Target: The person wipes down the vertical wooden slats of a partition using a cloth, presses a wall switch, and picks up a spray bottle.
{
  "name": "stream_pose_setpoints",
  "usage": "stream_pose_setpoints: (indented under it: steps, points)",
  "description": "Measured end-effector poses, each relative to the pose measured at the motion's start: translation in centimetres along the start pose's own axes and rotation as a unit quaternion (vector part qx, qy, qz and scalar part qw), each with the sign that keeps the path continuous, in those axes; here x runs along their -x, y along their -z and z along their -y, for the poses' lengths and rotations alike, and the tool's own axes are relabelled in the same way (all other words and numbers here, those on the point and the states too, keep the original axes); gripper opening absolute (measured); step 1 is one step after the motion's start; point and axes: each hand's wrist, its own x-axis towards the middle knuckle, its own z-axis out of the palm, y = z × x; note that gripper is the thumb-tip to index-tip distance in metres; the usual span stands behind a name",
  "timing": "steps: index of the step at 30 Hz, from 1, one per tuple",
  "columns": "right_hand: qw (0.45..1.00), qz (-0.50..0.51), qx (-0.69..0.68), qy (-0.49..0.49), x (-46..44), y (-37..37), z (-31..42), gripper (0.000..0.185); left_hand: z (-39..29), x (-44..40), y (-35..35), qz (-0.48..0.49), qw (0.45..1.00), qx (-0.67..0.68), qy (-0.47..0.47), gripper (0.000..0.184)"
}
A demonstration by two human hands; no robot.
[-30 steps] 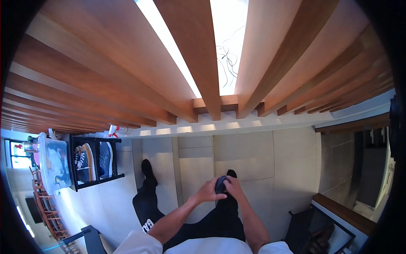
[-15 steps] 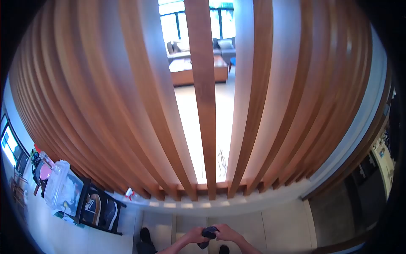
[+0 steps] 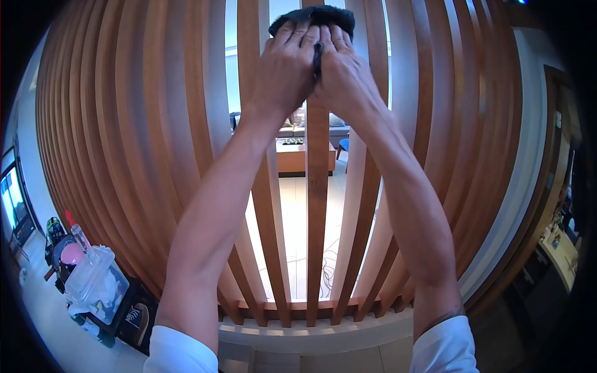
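Both arms reach up and away from me to the top middle of the head view. My left hand (image 3: 287, 69) and my right hand (image 3: 343, 71) lie side by side, fingers closed on a dark cloth (image 3: 320, 13). The cloth is bunched over and above the fingertips, and a strip of it shows between the hands. Directly behind it stands a wooden slat (image 3: 318, 217). The palms and the slat's surface under the cloth are hidden.
Upright wooden slats (image 3: 193, 93) form a screen before me, rising from a low ledge (image 3: 311, 339). At lower left, a clear plastic bin (image 3: 96, 283) stands on a black rack with a shoe (image 3: 135, 320). Beyond the slats are a wooden table (image 3: 292, 163) and a sofa.
Both hands have risen from low near the floor tiles to high at the middle slat, taking the dark cloth with them. My view has tilted upward.
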Motion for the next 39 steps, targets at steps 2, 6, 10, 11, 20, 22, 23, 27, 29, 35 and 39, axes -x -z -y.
stream_pose_setpoints:
  steps: [2, 6, 10, 11, 20, 22, 23, 27, 29, 35, 39]
  points:
    - [0.992, 0.101, -0.03, -0.067, 0.6, -1.8, -0.4, 0.072, 1.3, 0.9, -2.8, 0.143, 0.988, 0.025, -0.044, 0.054]
    - [0.986, 0.12, 0.007, -0.111, 4.4, -5.6, -0.1, 0.081, 2.2, 3.7, -3.3, 0.221, 0.969, 0.041, -0.106, 0.072]
    - [0.984, 0.072, 0.049, -0.153, 5.2, -7.6, 1.5, 0.082, 3.0, 3.8, -3.1, 0.251, 0.952, -0.038, -0.169, 0.063]
    - [0.984, 0.058, 0.065, -0.158, 5.3, -8.1, 1.9, 0.08, 3.2, 4.0, -3.1, 0.242, 0.953, -0.027, -0.179, 0.064]
    - [0.967, -0.068, 0.056, -0.239, 6.3, -10.1, 5.5, 0.079, 4.4, 3.4, -2.2, 0.285, 0.915, 0.0, -0.285, 0.06]
    - [0.963, -0.069, 0.049, -0.256, 6.9, -10.1, 6.2, 0.077, 4.0, 3.5, -1.7, 0.298, 0.908, 0.008, -0.294, 0.059]
    - [0.96, -0.07, 0.049, -0.267, 7.2, -10.1, 6.6, 0.076, 3.9, 3.7, -1.4, 0.305, 0.905, 0.014, -0.296, 0.059]
    - [0.952, -0.069, 0.037, -0.296, 7.4, -9.0, 8.1, 0.073, 3.4, 3.4, -0.1, 0.309, 0.902, 0.034, -0.3, 0.057]
    - [0.948, -0.069, 0.043, -0.309, 7.6, -8.4, 9.0, 0.074, 3.1, 3.3, 0.7, 0.303, 0.9, 0.04, -0.311, 0.057]
    - [0.929, -0.045, 0.035, -0.365, 13.2, -9.5, 11.1, 0.08, 0.3, 8.0, 1.3, 0.349, 0.877, 0.071, -0.323, 0.057]
    - [0.908, -0.01, 0.031, -0.419, 15.6, -8.7, 13.0, 0.074, -1.4, 9.7, 2.1, 0.354, 0.864, 0.074, -0.351, 0.058]
